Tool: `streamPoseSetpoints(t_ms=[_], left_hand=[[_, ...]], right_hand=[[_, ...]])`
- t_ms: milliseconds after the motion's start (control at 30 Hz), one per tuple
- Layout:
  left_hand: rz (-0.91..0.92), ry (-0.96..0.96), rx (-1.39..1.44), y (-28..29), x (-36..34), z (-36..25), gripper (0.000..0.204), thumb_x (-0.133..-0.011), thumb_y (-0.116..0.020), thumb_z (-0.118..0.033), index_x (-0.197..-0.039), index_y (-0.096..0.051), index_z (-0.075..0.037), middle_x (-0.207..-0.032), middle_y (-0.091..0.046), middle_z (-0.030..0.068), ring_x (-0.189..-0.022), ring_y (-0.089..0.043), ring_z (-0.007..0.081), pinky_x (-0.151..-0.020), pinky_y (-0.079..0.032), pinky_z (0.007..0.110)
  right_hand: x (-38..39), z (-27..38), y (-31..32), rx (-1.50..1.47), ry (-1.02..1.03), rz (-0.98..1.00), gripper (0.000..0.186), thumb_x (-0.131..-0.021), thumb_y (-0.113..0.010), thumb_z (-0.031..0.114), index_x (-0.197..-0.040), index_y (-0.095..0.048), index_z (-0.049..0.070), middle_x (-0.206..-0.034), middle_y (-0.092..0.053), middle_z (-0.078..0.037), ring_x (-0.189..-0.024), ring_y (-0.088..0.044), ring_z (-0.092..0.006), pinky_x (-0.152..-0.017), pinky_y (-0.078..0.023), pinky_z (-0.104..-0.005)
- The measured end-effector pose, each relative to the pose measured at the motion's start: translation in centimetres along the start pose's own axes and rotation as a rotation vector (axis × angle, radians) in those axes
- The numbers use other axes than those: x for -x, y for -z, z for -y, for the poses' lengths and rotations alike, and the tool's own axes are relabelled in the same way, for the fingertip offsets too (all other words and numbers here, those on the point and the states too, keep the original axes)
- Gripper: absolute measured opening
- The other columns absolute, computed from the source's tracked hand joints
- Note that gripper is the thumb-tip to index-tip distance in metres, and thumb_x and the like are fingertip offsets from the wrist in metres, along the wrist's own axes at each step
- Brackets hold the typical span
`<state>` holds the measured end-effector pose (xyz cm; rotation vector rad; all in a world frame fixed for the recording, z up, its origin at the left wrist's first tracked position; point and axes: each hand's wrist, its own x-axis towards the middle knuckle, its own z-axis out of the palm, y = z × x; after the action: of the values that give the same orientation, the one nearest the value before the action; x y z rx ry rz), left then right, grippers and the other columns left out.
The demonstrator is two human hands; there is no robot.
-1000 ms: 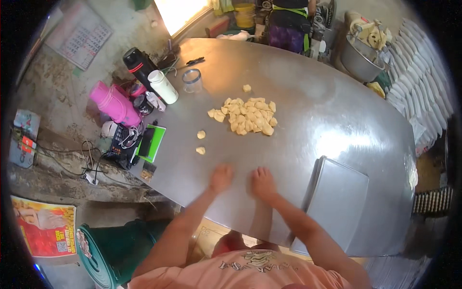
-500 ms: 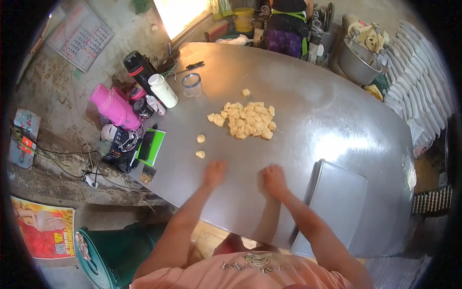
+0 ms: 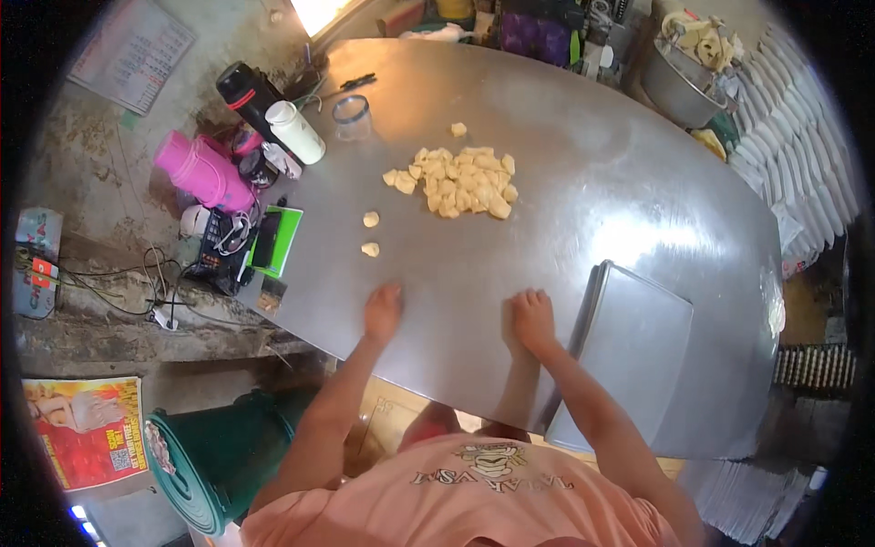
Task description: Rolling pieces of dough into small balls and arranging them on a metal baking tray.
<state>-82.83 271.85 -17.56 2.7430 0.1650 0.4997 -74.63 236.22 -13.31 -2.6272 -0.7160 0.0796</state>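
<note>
My left hand (image 3: 384,312) rests palm down on the steel table (image 3: 456,301) near its front edge, fingers curled under; anything beneath them is hidden. My right hand (image 3: 533,319) is also curled on the steel, just left of a stack of flat metal trays (image 3: 633,356), and I cannot see under it. Beyond my hands lie a heap of pale dough pieces (image 3: 465,182), a single piece (image 3: 458,129) behind it, and two small pieces (image 3: 370,220) to its left.
Along the left edge stand flasks (image 3: 296,132), a pink jug (image 3: 205,178), a clear container (image 3: 352,118) and a green board (image 3: 278,242). A green bin (image 3: 214,456) sits below left. A mixer bowl (image 3: 679,87) and stacked white sacks (image 3: 788,137) stand at the back right.
My hands have moved apart, the left one leftward and the right one rightward. The whole scene sits higher in the picture, as the head view has tilted.
</note>
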Motion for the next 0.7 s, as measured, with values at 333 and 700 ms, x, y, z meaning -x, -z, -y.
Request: streamPoseSetpoints(t_ms=[333,700], left_hand=[[0.207,-0.015,0.223,-0.3,-3.3,-2.5,0.016,-0.097,-0.065,-0.018,-0.107,-0.068,-0.006,-0.104,-0.072,0.0180,-0.093,-0.070,0.0399,-0.077,-0.057,0.053],[0.145,-0.472,-0.251,-1.4,-0.9,-3.4,0.030,-0.092,-0.069,-0.027,-0.111,-0.066,-0.004,-0.107,-0.067,0.0161,-0.105,-0.063,0.0346,-0.094,-0.053,0.047]], right_hand=[[-3.6,2.4,-3.1,0.061,0.201,-0.005,0.021,-0.090,-0.060,0.011,-0.108,-0.067,0.003,-0.113,-0.065,-0.018,-0.112,-0.059,-0.0373,-0.102,-0.045,-0.0494],[-1.6,5.5,-4.7,-0.057,0.387,-0.068,0.013,-0.091,-0.061,0.010,-0.098,-0.069,0.003,-0.102,-0.064,-0.021,-0.100,-0.060,-0.0405,-0.088,-0.047,-0.0539]])
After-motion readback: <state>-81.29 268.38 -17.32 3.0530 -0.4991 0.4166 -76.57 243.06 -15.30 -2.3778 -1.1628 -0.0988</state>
